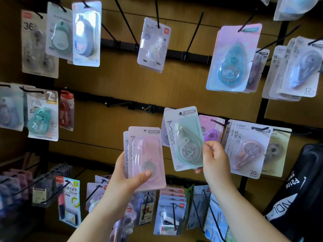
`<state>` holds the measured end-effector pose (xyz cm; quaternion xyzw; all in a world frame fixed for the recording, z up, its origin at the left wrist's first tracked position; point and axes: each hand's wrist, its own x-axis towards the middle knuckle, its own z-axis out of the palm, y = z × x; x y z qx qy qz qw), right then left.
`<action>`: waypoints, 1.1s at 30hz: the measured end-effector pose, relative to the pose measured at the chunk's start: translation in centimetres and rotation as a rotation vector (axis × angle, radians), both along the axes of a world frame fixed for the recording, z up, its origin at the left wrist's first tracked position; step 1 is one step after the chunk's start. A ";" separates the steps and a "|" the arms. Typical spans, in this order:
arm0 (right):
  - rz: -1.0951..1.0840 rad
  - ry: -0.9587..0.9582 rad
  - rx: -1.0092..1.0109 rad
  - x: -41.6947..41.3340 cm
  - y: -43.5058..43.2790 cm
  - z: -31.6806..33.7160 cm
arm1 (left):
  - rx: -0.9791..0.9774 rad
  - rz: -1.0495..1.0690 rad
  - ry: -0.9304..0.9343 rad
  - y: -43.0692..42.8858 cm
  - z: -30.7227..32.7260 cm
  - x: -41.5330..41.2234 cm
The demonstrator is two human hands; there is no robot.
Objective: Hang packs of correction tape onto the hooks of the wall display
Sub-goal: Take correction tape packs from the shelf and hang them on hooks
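Observation:
My left hand grips a small stack of pink correction tape packs, thumb across the front pack, held low at centre. My right hand pinches the right edge of a green correction tape pack. The hole at the top of that green pack sits at the tip of a black hook on the middle rail. Another pack hangs behind it on the same hook, mostly hidden.
Black hooks stick out from the wooden wall display, many bearing hanging packs. Two bare hooks sit left of the green pack. A purple pack and a beige pack hang right of my right hand. A black bag stands at right.

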<state>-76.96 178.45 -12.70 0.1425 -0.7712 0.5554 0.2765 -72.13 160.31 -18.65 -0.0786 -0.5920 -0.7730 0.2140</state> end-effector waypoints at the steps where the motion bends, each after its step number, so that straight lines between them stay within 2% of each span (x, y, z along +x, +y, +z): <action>1: -0.001 0.000 0.003 -0.1 0.0 0.0 | 0.002 -0.002 0.000 0.0 0.0 0.0; 9: -0.030 -0.047 0.059 -2.2 -0.5 -0.1 | 0.008 -0.017 0.002 -0.1 -0.2 -0.2; 15: -0.134 -0.083 0.209 -5.0 -1.4 0.9 | -0.016 -0.014 0.005 -0.5 -0.5 -0.4; 19: -0.155 -0.103 0.194 -6.4 -1.6 1.2 | -0.046 -0.026 0.016 -1.0 -0.8 -0.5; 29: -0.035 -0.147 0.185 -5.8 -2.1 -1.1 | -0.051 -0.038 0.035 -0.9 -0.8 -0.6; 33: 0.231 -0.220 0.291 -2.4 -2.2 -1.5 | -0.037 -0.051 0.052 -0.1 -0.7 -0.9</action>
